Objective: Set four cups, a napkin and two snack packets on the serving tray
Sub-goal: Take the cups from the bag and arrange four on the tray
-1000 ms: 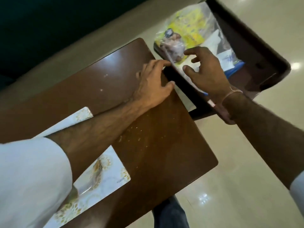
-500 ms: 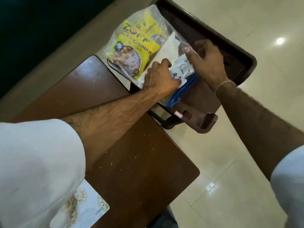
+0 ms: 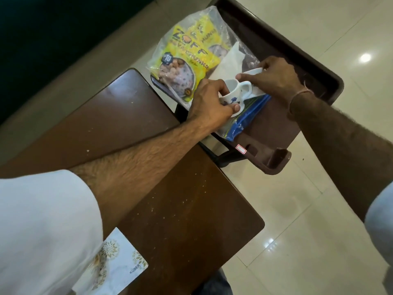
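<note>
Gripping a white cup (image 3: 234, 93) with a blue motif, the left hand (image 3: 209, 105) has its fingers curled round the near side of the body and its thumb (image 3: 234, 107) pressed along the lower edge; the cup is tilted, mouth toward the upper left, handle toward the right; it is held just above the blue packet (image 3: 247, 119) over the near part of the serving tray (image 3: 297, 60). The right hand (image 3: 276, 78) has its fingertips pinched on the rim of a second white cup (image 3: 254, 71), most of which is hidden behind the hand; whether that cup rests on anything cannot be told. A white napkin (image 3: 230, 62) lies just behind both cups, partly under clear plastic. Left of it, a yellow snack packet (image 3: 189, 58) inside a clear bag lies across the tray's left edge, overhanging toward the floor. The tray is dark brown with a raised rim and a handle cut-out at its near end (image 3: 274, 158). A brown table (image 3: 170, 199) sits nearer the camera, its surface speckled with crumbs; the left forearm crosses it. A white card (image 3: 125, 267) with gold floral print lies at the table's near edge, partly covered by a white sleeve (image 3: 42, 231). Glossy pale floor tiles (image 3: 297, 231) surround the furniture.
</note>
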The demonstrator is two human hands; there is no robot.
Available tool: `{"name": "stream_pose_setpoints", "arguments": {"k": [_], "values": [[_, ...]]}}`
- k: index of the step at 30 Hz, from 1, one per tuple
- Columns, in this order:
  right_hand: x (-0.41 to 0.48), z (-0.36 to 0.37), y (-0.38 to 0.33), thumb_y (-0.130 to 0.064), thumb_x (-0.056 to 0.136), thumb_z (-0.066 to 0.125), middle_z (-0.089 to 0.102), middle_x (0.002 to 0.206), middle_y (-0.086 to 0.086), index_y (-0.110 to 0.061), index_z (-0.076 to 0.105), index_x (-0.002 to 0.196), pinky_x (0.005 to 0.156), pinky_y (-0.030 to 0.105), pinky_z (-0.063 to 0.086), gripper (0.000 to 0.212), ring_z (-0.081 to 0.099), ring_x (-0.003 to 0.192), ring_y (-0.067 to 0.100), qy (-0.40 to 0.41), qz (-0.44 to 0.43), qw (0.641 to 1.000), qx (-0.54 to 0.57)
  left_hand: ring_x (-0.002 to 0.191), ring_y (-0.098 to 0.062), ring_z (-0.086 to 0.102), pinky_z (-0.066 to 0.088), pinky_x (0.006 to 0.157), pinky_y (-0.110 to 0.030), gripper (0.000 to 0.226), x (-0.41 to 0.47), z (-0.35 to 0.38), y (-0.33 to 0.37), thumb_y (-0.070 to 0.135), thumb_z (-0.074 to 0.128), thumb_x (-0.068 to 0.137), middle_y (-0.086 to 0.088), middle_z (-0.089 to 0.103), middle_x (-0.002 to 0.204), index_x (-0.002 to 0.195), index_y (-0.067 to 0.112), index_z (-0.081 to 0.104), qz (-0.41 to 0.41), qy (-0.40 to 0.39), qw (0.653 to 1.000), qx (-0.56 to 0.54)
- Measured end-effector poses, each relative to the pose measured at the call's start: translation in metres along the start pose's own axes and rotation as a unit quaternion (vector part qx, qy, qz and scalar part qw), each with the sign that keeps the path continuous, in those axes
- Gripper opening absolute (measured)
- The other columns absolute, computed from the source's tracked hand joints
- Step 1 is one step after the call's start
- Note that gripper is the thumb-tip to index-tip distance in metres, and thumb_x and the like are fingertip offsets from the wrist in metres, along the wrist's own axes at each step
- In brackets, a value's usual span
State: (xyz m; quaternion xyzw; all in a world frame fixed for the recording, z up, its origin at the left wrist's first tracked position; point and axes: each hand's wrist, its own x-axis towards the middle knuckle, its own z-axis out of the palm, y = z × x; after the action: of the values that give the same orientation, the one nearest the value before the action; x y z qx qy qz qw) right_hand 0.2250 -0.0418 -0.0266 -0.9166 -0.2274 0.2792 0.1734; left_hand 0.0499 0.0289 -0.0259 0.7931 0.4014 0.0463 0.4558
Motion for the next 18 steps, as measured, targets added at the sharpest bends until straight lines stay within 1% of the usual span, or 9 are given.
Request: {"name": "stream_pose_setpoints", "arguments": {"k": [1,3,4,7,9,10,12,16,18], "values": [[-0.005,0.000,-0.002,-0.068,0.068,0.077,0.068,0.119,0.007,-0.014,0.063,0.121,0.074,0.022,0.049,0.078,0.064,0.096,0.019,0.008,-0.009,1.000,0.020,0.095,-0.011,0.050,0.034,0.063,-0.004,0.034,-0.004,-0.007,-0.003,0.031,0.088,0.069,0.002,0.053,0.107,0.082,0.023,0.058,0.005,0.008,1.000,-0.012],[-0.016,0.001,-0.011,-0.069,0.065,0.078,0.068,0.114,0.002,-0.016,0.064,0.121,0.070,0.017,0.046,0.079,0.063,0.093,0.013,0.020,-0.034,0.998,0.053,0.098,-0.011,0.050,0.037,0.062,-0.002,0.038,-0.015,-0.023,-0.010,0.025,0.089,0.067,0.001,0.053,0.108,0.086,0.022,0.056,0.024,0.024,0.999,-0.041],[-0.022,0.003,-0.017,-0.070,0.064,0.078,0.068,0.111,0.000,-0.018,0.064,0.121,0.069,0.015,0.045,0.079,0.062,0.092,0.010,0.025,-0.048,0.997,0.061,0.099,-0.012,0.050,0.040,0.064,-0.005,0.040,-0.021,-0.030,-0.013,0.023,0.089,0.066,0.001,0.054,0.109,0.089,0.021,0.055,0.033,0.031,0.998,-0.054],[-0.045,0.016,-0.042,-0.069,0.063,0.080,0.065,0.103,-0.006,-0.023,0.064,0.123,0.068,0.011,0.044,0.077,0.061,0.090,0.007,0.037,-0.104,0.992,0.068,0.103,-0.019,0.054,0.052,0.078,-0.033,0.053,-0.044,-0.057,-0.027,0.018,0.088,0.063,-0.002,0.059,0.115,0.105,0.014,0.055,0.040,0.055,0.993,-0.091],[-0.058,0.028,-0.059,-0.061,0.065,0.083,0.068,0.111,-0.003,-0.020,0.063,0.126,0.079,0.019,0.050,0.076,0.063,0.096,0.011,0.038,-0.146,0.986,0.076,0.108,-0.019,0.056,0.053,0.086,-0.039,0.065,-0.059,-0.075,-0.039,0.015,0.089,0.061,-0.001,0.059,0.119,0.117,0.016,0.055,0.036,0.066,0.991,-0.114],[-0.065,0.035,-0.068,-0.057,0.066,0.084,0.068,0.117,-0.002,-0.019,0.062,0.128,0.081,0.019,0.050,0.076,0.064,0.098,0.012,0.030,-0.168,0.982,0.076,0.110,-0.018,0.057,0.053,0.088,-0.041,0.070,-0.068,-0.085,-0.047,0.014,0.089,0.060,-0.001,0.059,0.120,0.121,0.018,0.054,0.031,0.073,0.990,-0.120],[-0.080,0.050,-0.086,-0.053,0.067,0.086,0.067,0.122,-0.003,-0.018,0.060,0.131,0.080,0.013,0.048,0.077,0.065,0.100,0.012,0.008,-0.204,0.976,0.070,0.113,-0.019,0.056,0.052,0.092,-0.043,0.078,-0.085,-0.103,-0.066,0.014,0.090,0.059,-0.003,0.059,0.120,0.128,0.022,0.052,0.017,0.083,0.990,-0.115],[-0.115,0.084,-0.119,-0.048,0.067,0.087,0.066,0.118,-0.012,-0.022,0.061,0.129,0.085,0.015,0.052,0.072,0.065,0.101,0.010,-0.023,-0.261,0.962,0.076,0.121,-0.018,0.051,0.050,0.100,-0.043,0.087,-0.124,-0.136,-0.111,0.019,0.092,0.060,0.001,0.054,0.130,0.136,0.024,0.052,-0.026,0.098,0.992,-0.073],[-0.136,0.105,-0.135,-0.045,0.069,0.088,0.063,0.117,-0.013,-0.021,0.059,0.129,0.083,0.009,0.049,0.071,0.061,0.101,0.006,-0.045,-0.284,0.955,0.073,0.123,-0.019,0.050,0.048,0.101,-0.039,0.084,-0.148,-0.154,-0.136,0.020,0.092,0.060,0.000,0.052,0.131,0.135,0.025,0.055,-0.041,0.112,0.991,-0.057]]}}
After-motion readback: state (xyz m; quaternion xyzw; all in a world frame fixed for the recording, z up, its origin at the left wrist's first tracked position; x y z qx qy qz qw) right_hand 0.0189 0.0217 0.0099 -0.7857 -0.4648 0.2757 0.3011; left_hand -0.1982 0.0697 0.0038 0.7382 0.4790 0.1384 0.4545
